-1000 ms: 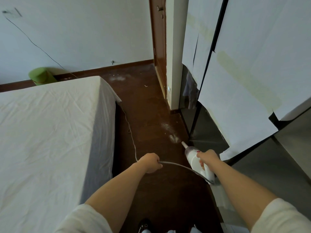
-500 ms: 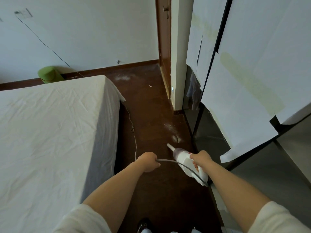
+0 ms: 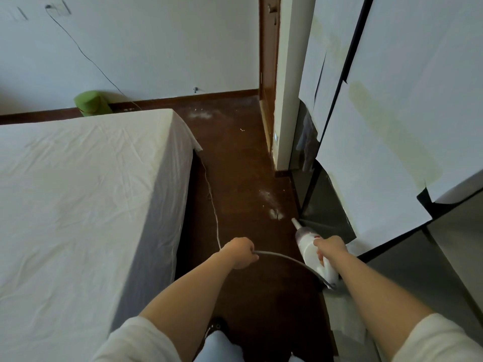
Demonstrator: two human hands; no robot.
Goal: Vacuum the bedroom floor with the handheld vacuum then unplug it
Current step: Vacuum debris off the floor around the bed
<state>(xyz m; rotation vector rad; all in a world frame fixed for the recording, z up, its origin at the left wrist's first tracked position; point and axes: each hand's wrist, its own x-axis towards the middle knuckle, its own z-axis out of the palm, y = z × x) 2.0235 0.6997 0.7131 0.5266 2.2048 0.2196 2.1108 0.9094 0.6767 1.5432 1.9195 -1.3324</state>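
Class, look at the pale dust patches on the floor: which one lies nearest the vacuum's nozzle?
The small patch by the wardrobe's foot, just ahead of the nozzle; the other lies far off near the back wall.

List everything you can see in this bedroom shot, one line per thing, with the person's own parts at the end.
handheld vacuum: one, white, held low over the floor, nozzle pointing at the dust
cord: one, grey-white, runs from the vacuum through the left hand and along the bed
dust patches: several, whitish, on the floor ahead of the nozzle and near the far wall
floor: dark brown wood
bed: one, white sheet, left
green object: one, by the far wall behind the bed
wardrobe doors: dark, covered with white paper, right
left hand: grips the cord
right hand: grips the vacuum
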